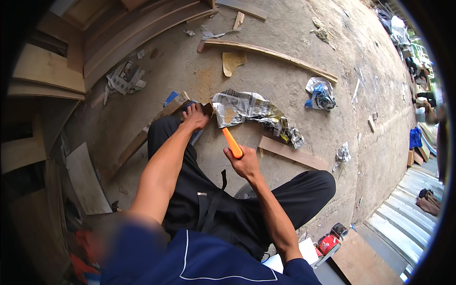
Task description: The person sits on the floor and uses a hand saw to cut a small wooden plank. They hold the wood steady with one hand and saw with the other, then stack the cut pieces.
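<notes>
My left hand (194, 117) bears down on a wooden piece (208, 109) beside my left knee, its fingers bent over the wood. In my right hand (245, 161) is a tool with an orange handle (231, 141), pointing up and left toward that wood. The tool's working end is too thin to make out. Just beyond it lies a crumpled newspaper (247, 105) with brown dust on it. A blue scrap (170, 99) shows past the left hand.
Brown wooden furniture (142, 35) stands at the far left. A long wood strip (275, 57) crosses the floor ahead, and a short board (293, 153) lies near my right knee. Balled paper and blue plastic (320, 95) sit to the right. A red tool (328, 243) is behind, lower right.
</notes>
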Action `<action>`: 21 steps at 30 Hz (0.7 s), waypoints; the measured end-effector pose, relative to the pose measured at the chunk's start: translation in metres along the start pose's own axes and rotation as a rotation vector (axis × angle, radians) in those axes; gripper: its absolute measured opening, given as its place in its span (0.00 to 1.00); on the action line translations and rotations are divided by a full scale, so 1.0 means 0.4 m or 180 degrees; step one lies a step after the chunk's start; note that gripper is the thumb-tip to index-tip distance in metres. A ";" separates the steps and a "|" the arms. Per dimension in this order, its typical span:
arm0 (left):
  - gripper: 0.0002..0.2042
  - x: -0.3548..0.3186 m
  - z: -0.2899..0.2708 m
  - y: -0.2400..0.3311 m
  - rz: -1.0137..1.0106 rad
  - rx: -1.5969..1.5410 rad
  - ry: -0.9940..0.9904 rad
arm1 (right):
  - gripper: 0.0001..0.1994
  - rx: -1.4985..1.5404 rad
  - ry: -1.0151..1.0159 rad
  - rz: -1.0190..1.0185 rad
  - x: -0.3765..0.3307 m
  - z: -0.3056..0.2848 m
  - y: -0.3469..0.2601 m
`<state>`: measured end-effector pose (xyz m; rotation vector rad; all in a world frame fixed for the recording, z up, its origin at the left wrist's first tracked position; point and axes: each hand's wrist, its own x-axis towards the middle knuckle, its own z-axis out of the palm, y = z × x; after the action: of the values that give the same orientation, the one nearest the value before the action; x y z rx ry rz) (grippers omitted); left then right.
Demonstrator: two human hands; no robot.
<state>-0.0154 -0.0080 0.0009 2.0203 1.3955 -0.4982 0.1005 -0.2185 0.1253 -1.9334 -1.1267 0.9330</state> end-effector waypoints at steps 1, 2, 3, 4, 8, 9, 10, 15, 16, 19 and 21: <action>0.36 -0.001 0.001 0.000 -0.0038 -0.0030 -0.0007 | 0.15 -0.0023 0.0004 0.0000 -0.008 0.002 -0.004; 0.35 -0.001 0.001 0.001 -0.0076 -0.0059 -0.0014 | 0.15 -0.0031 -0.0023 0.0067 -0.011 0.002 -0.012; 0.35 -0.002 0.001 0.000 -0.0114 -0.0088 -0.0023 | 0.15 -0.0038 -0.0050 0.0136 -0.012 0.000 -0.026; 0.35 -0.001 0.005 -0.001 -0.0157 -0.0089 -0.0011 | 0.15 -0.0051 -0.0076 0.0202 -0.014 -0.001 -0.029; 0.33 -0.009 0.016 0.008 -0.0255 -0.0026 0.0077 | 0.14 0.0163 -0.0113 0.0219 -0.036 -0.014 -0.038; 0.32 -0.014 0.021 0.013 -0.0260 0.0005 0.0109 | 0.13 0.0093 -0.0113 0.0209 -0.032 -0.011 -0.033; 0.31 -0.011 0.025 0.013 -0.0267 -0.0036 0.0177 | 0.14 0.0139 -0.0099 0.0194 -0.019 -0.007 -0.035; 0.27 -0.003 0.034 0.006 -0.0283 0.0085 0.0253 | 0.14 0.0284 -0.0078 0.0060 -0.005 0.023 -0.021; 0.27 -0.001 0.023 0.001 -0.0283 0.0135 0.0244 | 0.14 0.0306 -0.0078 -0.0023 -0.002 0.023 -0.023; 0.28 -0.004 0.019 0.002 -0.0215 0.0027 0.0248 | 0.12 0.0382 -0.0205 0.0210 -0.008 -0.021 -0.035; 0.28 -0.009 0.018 0.005 -0.0176 -0.0035 0.0266 | 0.11 0.0481 -0.0233 0.0347 -0.002 -0.026 -0.029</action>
<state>-0.0147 -0.0159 -0.0016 2.0189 1.5045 -0.4334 0.1044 -0.2171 0.1404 -1.8652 -0.9700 1.1230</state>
